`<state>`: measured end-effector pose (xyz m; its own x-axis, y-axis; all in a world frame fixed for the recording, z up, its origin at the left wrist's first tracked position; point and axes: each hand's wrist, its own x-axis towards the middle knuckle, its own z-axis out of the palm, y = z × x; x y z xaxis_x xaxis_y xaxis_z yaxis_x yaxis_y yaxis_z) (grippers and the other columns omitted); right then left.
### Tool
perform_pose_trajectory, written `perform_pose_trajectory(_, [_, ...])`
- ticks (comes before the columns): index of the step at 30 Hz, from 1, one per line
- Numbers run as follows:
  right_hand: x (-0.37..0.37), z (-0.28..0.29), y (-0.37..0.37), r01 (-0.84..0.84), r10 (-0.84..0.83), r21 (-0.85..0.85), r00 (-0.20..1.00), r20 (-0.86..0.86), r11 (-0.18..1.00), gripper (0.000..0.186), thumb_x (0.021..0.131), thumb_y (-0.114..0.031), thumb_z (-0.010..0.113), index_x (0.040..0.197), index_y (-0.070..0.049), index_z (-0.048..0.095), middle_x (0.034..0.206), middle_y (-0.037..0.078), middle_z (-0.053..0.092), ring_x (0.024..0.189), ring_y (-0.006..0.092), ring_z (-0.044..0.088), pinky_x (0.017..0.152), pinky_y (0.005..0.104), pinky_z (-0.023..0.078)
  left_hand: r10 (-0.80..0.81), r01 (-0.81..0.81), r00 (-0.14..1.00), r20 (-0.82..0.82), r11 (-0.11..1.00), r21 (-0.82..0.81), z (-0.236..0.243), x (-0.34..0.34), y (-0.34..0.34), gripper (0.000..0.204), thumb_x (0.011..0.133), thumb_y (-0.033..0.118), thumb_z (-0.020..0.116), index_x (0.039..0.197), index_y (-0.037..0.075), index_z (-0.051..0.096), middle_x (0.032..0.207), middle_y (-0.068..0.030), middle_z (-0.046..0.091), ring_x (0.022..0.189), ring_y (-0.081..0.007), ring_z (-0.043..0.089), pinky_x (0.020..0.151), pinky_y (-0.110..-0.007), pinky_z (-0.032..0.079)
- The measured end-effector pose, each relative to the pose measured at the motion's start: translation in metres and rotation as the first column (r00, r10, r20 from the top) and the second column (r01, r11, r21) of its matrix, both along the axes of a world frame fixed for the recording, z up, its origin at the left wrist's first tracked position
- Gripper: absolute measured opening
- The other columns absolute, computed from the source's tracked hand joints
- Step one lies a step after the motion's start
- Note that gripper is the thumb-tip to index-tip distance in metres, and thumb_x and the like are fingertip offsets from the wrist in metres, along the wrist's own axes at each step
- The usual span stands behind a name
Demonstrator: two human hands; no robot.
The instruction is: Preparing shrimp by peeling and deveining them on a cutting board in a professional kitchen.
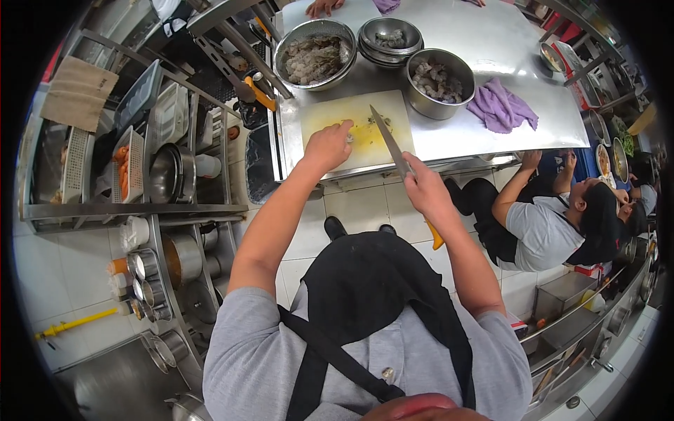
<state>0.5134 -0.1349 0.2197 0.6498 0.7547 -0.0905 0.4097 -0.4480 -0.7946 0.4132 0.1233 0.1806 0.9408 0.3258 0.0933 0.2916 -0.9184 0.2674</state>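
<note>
Noted one small greyish piece, apparently shrimp (pixel 349 139), on the left half of the board, directly at the fingertips of the left hand (pixel 328 146). Left fingers partly bent, with only a narrow gap among them; cannot tell whether pinching the piece or merely touching it. Noted one knife (pixel 388 137) to the right of the piece, well clear of the left fingers, with blade tip pointing far and left over the board. Right hand (pixel 423 188) closed firmly around the orange handle, with the handle's butt showing below the wrist.

Found beneath: one pale cutting board (pixel 316 116), wet with yellowish liquid, with dark scraps (pixel 379 121) near the blade tip; too small to count.

Counted beyond the board, on one steel table (pixel 519 70): one perforated bowl (pixel 330 27) at far left, heaped with shrimp; one stack of bowls (pixel 386 57) at far centre, with a few shrimp in the top one, number in stack uncertain; one deep pot (pixel 435 109) to the right, partly filled with shrimp. Unable to count shrimp in any container. Counted two purple cloths: one crumpled (pixel 502 105) right of the pot, one (pixel 386 5) partly visible at the far edge. Noted one co-worker (pixel 540 224) in a grey shirt, at right.
</note>
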Motion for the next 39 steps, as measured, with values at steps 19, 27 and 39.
perform_pose_trajectory(19, [-0.033,0.054,0.015,0.115,-0.117,0.153,0.993,0.002,0.982,0.041,0.096,-0.015,0.051,0.138,-0.012,0.052,0.074,0.021,0.063,0.070,0.0395,0.065,0.067,0.0440,0.050,-0.224,0.223,0.973,-0.052,0.975,-0.020,-0.002,-0.068,0.006,0.038,0.072,0.007,0.066,0.108,0.002,0.056,0.112,-0.0150,0.052,0.102,-0.0333,0.055,0.088,-0.044,0.050])
perform_pose_trajectory(27, [-0.036,-0.021,0.018,0.023,0.037,-0.300,0.981,0.192,0.954,0.044,0.094,-0.014,0.050,0.138,-0.008,0.051,0.079,0.026,0.064,0.075,0.0462,0.062,0.067,0.0482,0.049,-0.217,0.238,0.971,0.101,0.922,-0.305,-0.008,-0.073,0.014,0.024,0.079,0.007,0.067,0.099,0.003,0.055,0.107,-0.0155,0.052,0.094,-0.0328,0.057,0.082,-0.042,0.049])
perform_pose_trajectory(39, [-0.073,-0.014,0.052,0.125,-0.094,-0.244,0.986,0.134,0.962,0.044,0.094,-0.014,0.052,0.137,-0.012,0.053,0.075,0.025,0.064,0.072,0.0437,0.064,0.066,0.0493,0.049,0.013,0.107,0.964,0.265,0.894,-0.434,-0.026,-0.025,0.030,0.014,0.079,0.008,0.065,0.091,0.004,0.059,0.091,-0.0128,0.058,0.092,-0.0337,0.058,0.082,-0.043,0.048])
